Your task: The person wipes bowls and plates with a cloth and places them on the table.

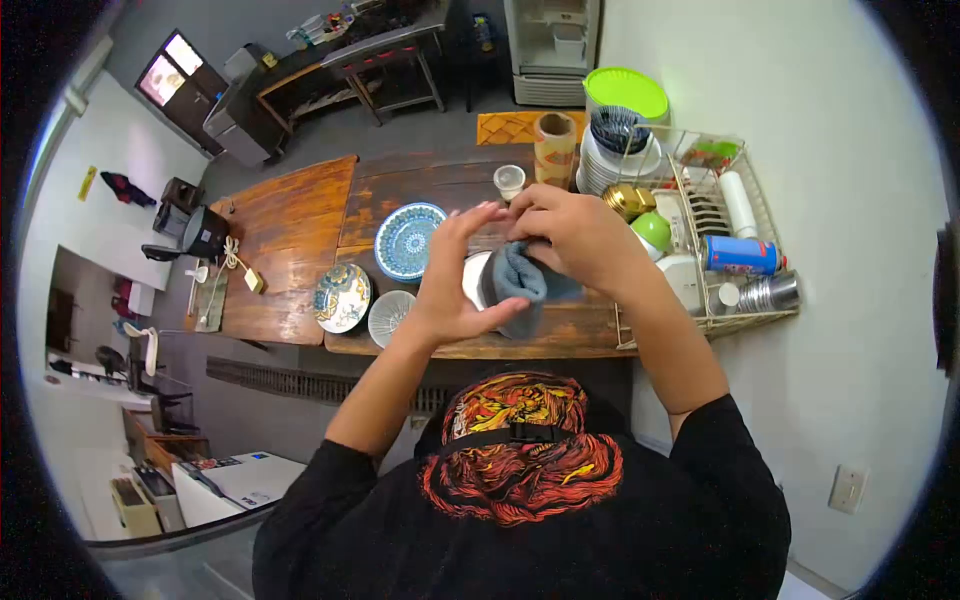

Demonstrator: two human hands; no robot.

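A grey-blue cloth (520, 280) hangs bunched over a dark-sided vessel above the front part of the wooden table. On its left side, my left hand (450, 285) has its thumb and fingers spread wide, with the thumb near the cloth. My right hand (558, 228) is at the cloth's upper edge, its fingers bent and pressed on it. Partly hidden behind the cloth is a white round dish (474, 278). Left of my left hand are a blue patterned plate (411, 241), a clear ribbed glass bowl (389, 317) and a patterned bowl (342, 299).
A wire dish rack (712, 318) with cups and a blue can (741, 255) stands at the right. Stacked plates (610, 168), a patterned roll (554, 150) and a small cup (509, 181) are farther back. A black pot (205, 232) is at the far left.
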